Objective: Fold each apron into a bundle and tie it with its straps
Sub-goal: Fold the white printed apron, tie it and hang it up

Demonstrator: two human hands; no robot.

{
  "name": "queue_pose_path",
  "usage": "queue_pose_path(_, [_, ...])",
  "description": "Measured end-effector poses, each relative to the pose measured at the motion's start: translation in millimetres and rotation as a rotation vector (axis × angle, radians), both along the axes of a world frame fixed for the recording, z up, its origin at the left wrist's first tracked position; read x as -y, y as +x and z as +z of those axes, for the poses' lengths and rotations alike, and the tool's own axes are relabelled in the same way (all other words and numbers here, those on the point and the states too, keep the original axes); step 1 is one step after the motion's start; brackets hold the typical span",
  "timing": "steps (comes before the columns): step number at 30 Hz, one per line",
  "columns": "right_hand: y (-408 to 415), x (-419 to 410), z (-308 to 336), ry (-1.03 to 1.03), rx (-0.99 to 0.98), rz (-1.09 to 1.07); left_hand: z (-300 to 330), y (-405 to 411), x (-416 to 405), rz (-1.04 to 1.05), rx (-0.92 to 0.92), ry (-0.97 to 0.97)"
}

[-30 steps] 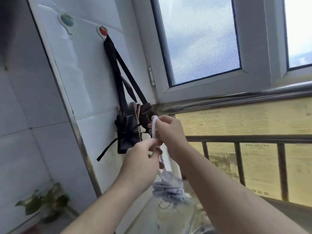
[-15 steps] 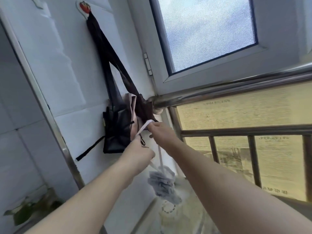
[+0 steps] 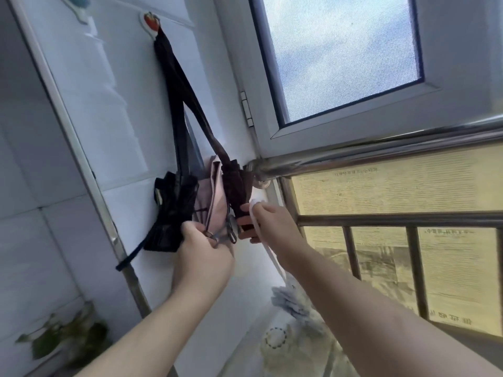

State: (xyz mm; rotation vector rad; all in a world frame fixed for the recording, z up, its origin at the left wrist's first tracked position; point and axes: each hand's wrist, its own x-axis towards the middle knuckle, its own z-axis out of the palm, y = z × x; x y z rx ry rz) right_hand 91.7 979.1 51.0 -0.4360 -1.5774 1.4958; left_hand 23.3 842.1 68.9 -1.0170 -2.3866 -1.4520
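Three folded apron bundles hang by dark straps from a red wall hook (image 3: 151,20): a black bundle (image 3: 174,210), a pink bundle (image 3: 212,197) and a dark brown bundle (image 3: 236,186). My left hand (image 3: 204,257) pinches the lower edge of the pink bundle, where a small metal clip (image 3: 231,235) dangles. My right hand (image 3: 269,224) grips a white strap (image 3: 268,248) beside the brown bundle. From that strap hangs a white patterned apron bundle (image 3: 294,303), partly hidden behind my right forearm.
A steel handrail (image 3: 381,153) with vertical bars runs right from the corner, with newspaper behind it. A window (image 3: 340,58) is above. A green plant (image 3: 68,341) sits low left. A second hook (image 3: 79,4) is on the tiled wall.
My left hand moved from the white strap to the pink bundle's lower edge. My right hand stays on the white strap, near the brown bundle. The camera has moved closer.
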Motion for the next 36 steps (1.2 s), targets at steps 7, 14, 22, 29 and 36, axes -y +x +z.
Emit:
queue_pose_path(7, [18.6, 17.2, 16.8, 0.067, -0.016, -0.027, 12.2, 20.1, 37.4, 0.053, -0.249, 0.154])
queue_pose_path(14, [39.9, 24.2, 33.5, 0.062, -0.076, -0.044, 33.9, -2.9, 48.1, 0.142, -0.321, 0.149])
queue_pose_path(22, [44.6, 44.0, 47.0, 0.17, -0.098, -0.003, 35.3, -0.6, -11.1, -0.399, 0.083, 0.019])
queue_pose_path(29, [35.6, 35.6, 47.1, 0.224, -0.116, -0.039, 38.8, -10.8, -27.3, -0.649, 0.16, 0.002])
queue_pose_path(36, [-0.5, 49.7, 46.4, 0.469, 0.128, 0.029, 23.1, -29.4, -24.1, -0.547, 0.084, 0.131])
